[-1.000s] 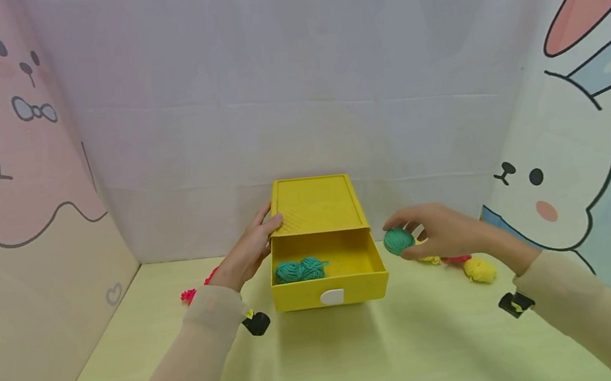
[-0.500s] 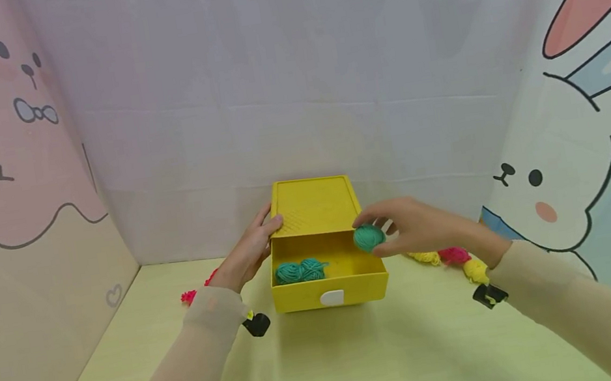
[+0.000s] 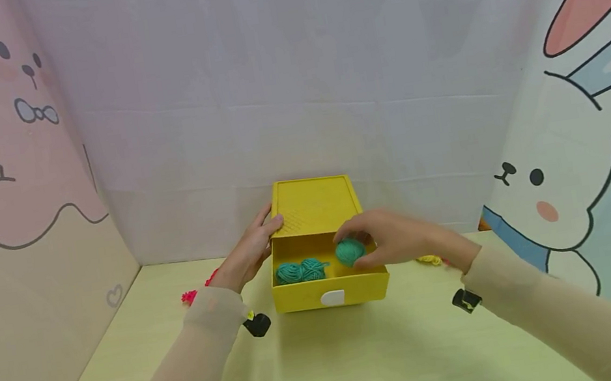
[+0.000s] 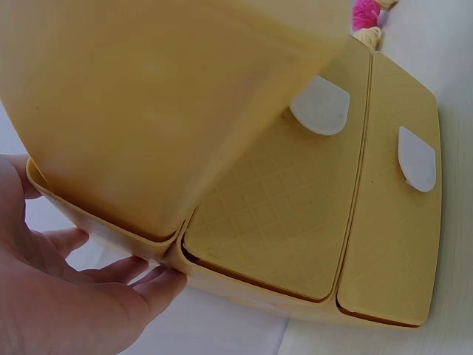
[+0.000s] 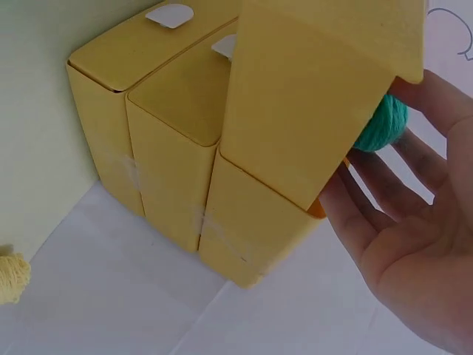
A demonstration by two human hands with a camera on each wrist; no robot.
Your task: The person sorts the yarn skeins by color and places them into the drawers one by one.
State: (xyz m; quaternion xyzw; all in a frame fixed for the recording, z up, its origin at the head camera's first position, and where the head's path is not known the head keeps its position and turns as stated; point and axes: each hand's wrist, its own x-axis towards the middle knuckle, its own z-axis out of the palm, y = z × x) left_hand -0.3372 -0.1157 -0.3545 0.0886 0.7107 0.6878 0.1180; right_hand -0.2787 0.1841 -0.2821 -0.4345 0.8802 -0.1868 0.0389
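Note:
In the head view, a yellow drawer box [image 3: 315, 199] stands with its top drawer [image 3: 298, 297] pulled out. A teal yarn bundle [image 3: 301, 271], tied in the middle, lies in the drawer's left part. My right hand [image 3: 392, 237] holds a round teal ball of yarn [image 3: 350, 252] between thumb and fingers, over the drawer's right part. The right wrist view shows this ball partly hidden behind the drawer wall. My left hand [image 3: 249, 251] rests against the box's left side, thumb over the top edge. Its fingers [image 4: 151, 292] touch the side in the left wrist view.
Below the open drawer sit two closed drawers with white tabs [image 4: 321, 107]. Pink yarn [image 3: 188, 297] lies left of the box, partly behind my left arm. Yellow yarn [image 3: 430, 260] shows on the table [image 3: 338, 370] to the right. A white cloth wall [image 3: 290, 87] stands behind.
My right hand has carried the teal ball of yarn leftward, from beside the box to over the open drawer. My left hand and the box have stayed in place.

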